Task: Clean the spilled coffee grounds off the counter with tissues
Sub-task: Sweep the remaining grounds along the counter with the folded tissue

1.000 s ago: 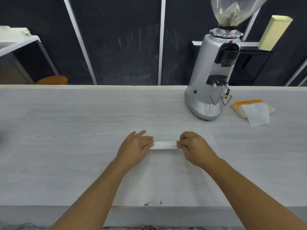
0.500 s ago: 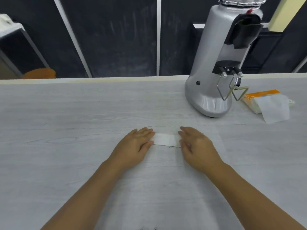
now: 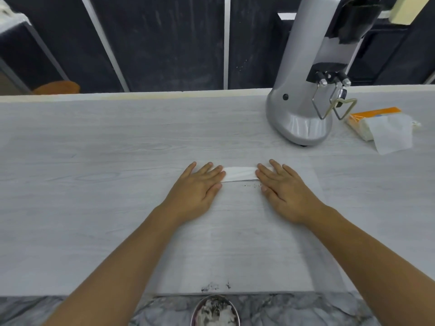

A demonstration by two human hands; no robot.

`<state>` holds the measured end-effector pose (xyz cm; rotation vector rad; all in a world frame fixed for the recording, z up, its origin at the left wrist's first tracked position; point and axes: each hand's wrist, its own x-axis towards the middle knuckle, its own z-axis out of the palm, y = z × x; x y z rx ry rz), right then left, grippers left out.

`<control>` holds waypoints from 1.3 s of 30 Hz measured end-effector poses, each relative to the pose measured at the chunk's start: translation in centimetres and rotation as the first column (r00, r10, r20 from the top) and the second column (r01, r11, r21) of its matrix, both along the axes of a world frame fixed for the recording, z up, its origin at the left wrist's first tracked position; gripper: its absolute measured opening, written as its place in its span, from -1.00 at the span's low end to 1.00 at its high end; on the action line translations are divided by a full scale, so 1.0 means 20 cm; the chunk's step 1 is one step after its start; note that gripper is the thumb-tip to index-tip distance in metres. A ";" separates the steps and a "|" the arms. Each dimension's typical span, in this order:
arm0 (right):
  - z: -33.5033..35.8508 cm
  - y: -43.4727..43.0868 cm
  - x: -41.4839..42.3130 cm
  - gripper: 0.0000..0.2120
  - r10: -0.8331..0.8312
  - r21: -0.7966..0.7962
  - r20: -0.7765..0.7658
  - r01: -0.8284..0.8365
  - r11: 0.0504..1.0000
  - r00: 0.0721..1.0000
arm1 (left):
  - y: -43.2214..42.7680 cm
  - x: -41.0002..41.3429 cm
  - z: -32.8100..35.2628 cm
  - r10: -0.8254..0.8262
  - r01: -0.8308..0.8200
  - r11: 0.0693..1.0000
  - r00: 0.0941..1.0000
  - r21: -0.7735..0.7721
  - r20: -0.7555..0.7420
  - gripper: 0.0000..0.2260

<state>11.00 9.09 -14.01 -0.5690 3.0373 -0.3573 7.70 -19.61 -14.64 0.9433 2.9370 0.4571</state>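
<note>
Item: folded white tissue strip (image 3: 240,174), frame centre, flat on pale wood-grain counter (image 3: 94,161). Left hand (image 3: 197,191) and right hand (image 3: 286,191): fingers straight, flat, fingertips pressing its ends, gripping nothing, likely to drag it over dark coffee-ground specks (image 3: 249,185) just below.

**Q:** Rear boundary?
**A:** Dark matte wall (image 3: 164,43), divided by white strips (image 3: 226,43). The centre strip is vertical; those to the left lean.

**Q:** Furniture?
**A:** A pale wood-grain worktop (image 3: 94,208) spans the full width and has a cream far edge. Behind it at left are a white-framed stand (image 3: 14,17) and a rounded orange shape (image 3: 56,87), partly hidden. At right is a dark shelf unit (image 3: 388,62).

**Q:** Floor and light?
**A:** A grey marbled floor (image 3: 294,309) shows below the near edge. Light is soft and even.
</note>
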 end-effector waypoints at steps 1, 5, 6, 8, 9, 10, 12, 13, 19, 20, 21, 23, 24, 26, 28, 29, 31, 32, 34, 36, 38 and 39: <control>0.01 -0.01 0.03 -0.46 -0.007 -0.002 -0.004 0.007 1.000 1.000 | -0.01 0.02 0.00 0.003 -0.003 1.000 1.000 0.001 -0.004 -0.54; 0.02 -0.07 0.17 -0.42 -0.012 0.005 0.008 0.012 1.000 1.000 | -0.05 0.13 0.00 0.019 -0.019 1.000 1.000 0.017 0.002 -0.57; 0.02 -0.08 0.21 -0.42 -0.015 0.001 0.016 0.015 1.000 1.000 | -0.07 0.16 0.00 0.024 -0.024 0.999 1.000 0.024 0.003 -0.57; 0.03 -0.12 0.29 -0.41 -0.020 -0.005 0.025 0.020 1.000 0.999 | -0.10 0.24 0.01 0.030 -0.030 0.999 1.000 0.033 0.006 -0.56; 0.03 -0.14 0.34 -0.41 -0.020 -0.003 0.029 0.020 1.000 0.999 | -0.12 0.27 0.01 0.029 -0.029 0.999 1.000 0.030 0.010 -0.54; 0.03 -0.17 0.38 -0.41 -0.020 0.001 0.033 0.020 1.000 0.999 | -0.14 0.32 0.01 0.025 -0.026 0.999 1.000 0.022 0.014 -0.53; 0.03 -0.21 0.48 -0.41 -0.018 0.018 0.033 0.018 1.000 0.999 | -0.19 0.41 0.01 0.022 -0.022 1.000 1.000 0.006 0.021 -0.52; 0.03 -0.23 0.53 -0.41 -0.017 0.025 0.032 0.016 1.000 0.999 | -0.22 0.46 0.01 0.023 -0.023 1.000 0.999 0.004 0.026 -0.52; 0.02 -0.35 0.79 -0.44 -0.006 0.017 0.030 0.006 1.000 1.000 | -0.37 0.73 -0.01 0.016 -0.016 1.000 0.999 0.013 0.044 -0.55; 0.01 -0.36 0.82 -0.45 -0.004 0.020 0.026 0.003 1.000 1.000 | -0.39 0.77 0.00 0.015 -0.015 1.000 0.999 0.011 0.048 -0.55; 0.01 -0.38 0.86 -0.45 -0.001 0.026 0.018 0.000 1.000 1.000 | -0.41 0.80 0.00 0.015 -0.015 1.000 0.999 0.009 0.049 -0.55; 0.01 -0.41 0.92 -0.46 0.003 0.016 0.001 -0.003 1.000 1.000 | -0.44 0.88 0.00 0.013 -0.013 1.000 0.999 0.005 0.050 -0.56; 0.01 -0.42 0.95 -0.46 0.004 0.003 -0.006 -0.004 1.000 1.000 | -0.45 0.91 0.00 0.011 -0.012 1.000 0.999 0.004 0.050 -0.56; 0.00 -0.44 1.00 -0.46 0.011 -0.009 -0.018 -0.011 1.000 1.000 | -0.47 0.97 0.01 0.010 -0.010 1.000 0.999 0.011 0.051 -0.56; -0.02 -0.46 1.04 -0.47 0.018 -0.021 -0.029 -0.018 1.000 0.999 | -0.49 1.01 0.00 0.008 -0.009 1.000 0.999 0.013 0.046 -0.54; -0.02 -0.47 1.05 -0.49 0.018 -0.032 -0.044 -0.020 0.999 0.999 | -0.50 1.03 -0.01 0.007 -0.008 1.000 0.999 0.011 0.038 -0.55; -0.04 -0.49 1.07 -0.54 0.015 -0.045 -0.093 -0.020 0.999 0.996 | -0.51 1.05 -0.02 0.010 -0.010 1.000 1.000 0.016 0.011 -0.56; -0.05 -0.50 1.07 -0.53 0.015 -0.042 -0.118 -0.020 0.999 0.993 | -0.51 1.05 -0.03 0.011 -0.011 1.000 1.000 0.019 -0.004 -0.57; -0.08 -0.51 1.07 -0.46 0.016 -0.030 -0.153 -0.020 0.999 0.988 | -0.51 1.05 -0.04 0.014 -0.014 0.999 0.999 0.030 -0.028 -0.57; -0.10 -0.52 1.08 -0.40 0.029 -0.035 -0.177 -0.036 0.999 0.984 | -0.51 1.05 -0.05 0.028 -0.026 0.998 0.998 0.057 -0.047 -0.57; -0.11 -0.52 1.09 -0.36 0.048 -0.048 -0.203 -0.059 0.997 0.978 | -0.52 1.06 -0.07 0.038 -0.030 0.995 0.996 0.097 -0.085 -0.61; -0.12 -0.53 1.10 -0.34 0.053 -0.053 -0.216 -0.066 0.996 0.975 | -0.52 1.06 -0.08 0.040 -0.026 0.992 0.992 0.120 -0.116 -0.64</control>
